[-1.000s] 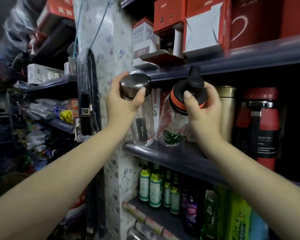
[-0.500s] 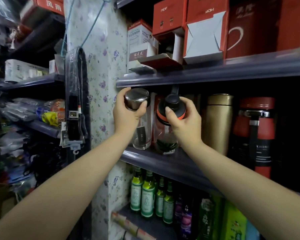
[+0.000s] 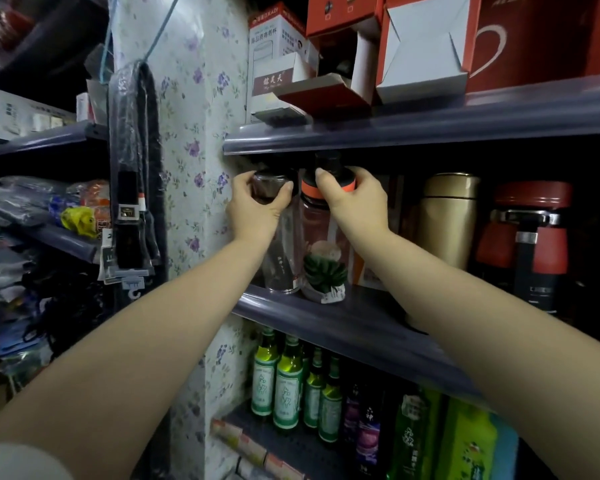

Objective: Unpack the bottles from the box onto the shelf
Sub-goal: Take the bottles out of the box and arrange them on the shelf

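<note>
Two bottles stand side by side at the left end of the grey middle shelf (image 3: 343, 322). The left one is a clear bottle with a steel cap (image 3: 281, 268); my left hand (image 3: 257, 209) grips it around the cap. The right one is a clear bottle with an orange-and-black lid and a green leaf print (image 3: 323, 265); my right hand (image 3: 357, 202) holds its lid. Both bottle bases rest on the shelf near its front edge. The upper shelf edge hides the top of the black lid.
A gold flask (image 3: 447, 220) and a red-and-black flask (image 3: 530, 237) stand to the right on the same shelf. Opened red and white boxes (image 3: 420, 53) sit on the shelf above. Green glass bottles (image 3: 284, 382) fill the shelf below. A floral-papered pillar (image 3: 187, 168) borders the left.
Both hands have pushed the two bottles further back and down onto the middle shelf, under the upper shelf's edge. The camera has moved closer to the shelf.
</note>
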`<state>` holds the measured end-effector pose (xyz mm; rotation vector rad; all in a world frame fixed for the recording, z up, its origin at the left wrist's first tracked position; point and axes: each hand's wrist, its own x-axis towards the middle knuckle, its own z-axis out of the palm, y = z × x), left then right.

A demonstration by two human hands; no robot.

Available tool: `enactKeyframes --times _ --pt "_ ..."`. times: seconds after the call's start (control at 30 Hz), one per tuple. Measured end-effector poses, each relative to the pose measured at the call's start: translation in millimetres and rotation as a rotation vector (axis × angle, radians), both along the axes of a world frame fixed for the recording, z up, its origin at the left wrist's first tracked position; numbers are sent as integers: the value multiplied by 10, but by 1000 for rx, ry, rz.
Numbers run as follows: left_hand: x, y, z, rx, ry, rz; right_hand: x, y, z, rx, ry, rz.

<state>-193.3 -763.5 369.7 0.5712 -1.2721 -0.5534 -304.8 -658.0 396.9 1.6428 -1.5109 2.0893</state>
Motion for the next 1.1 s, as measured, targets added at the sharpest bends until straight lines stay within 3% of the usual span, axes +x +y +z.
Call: enactKeyframes --times 0.4,0.57,1.1 --pt "-26 -344 226 209 -149 -1 200 -241 130 124 53 0" --pt "-8 -434 237 236 -227 -102 243 -277 143 160 101 5" --pt "-104 -283 91 189 -102 -292 -36 45 1 64 6 61"
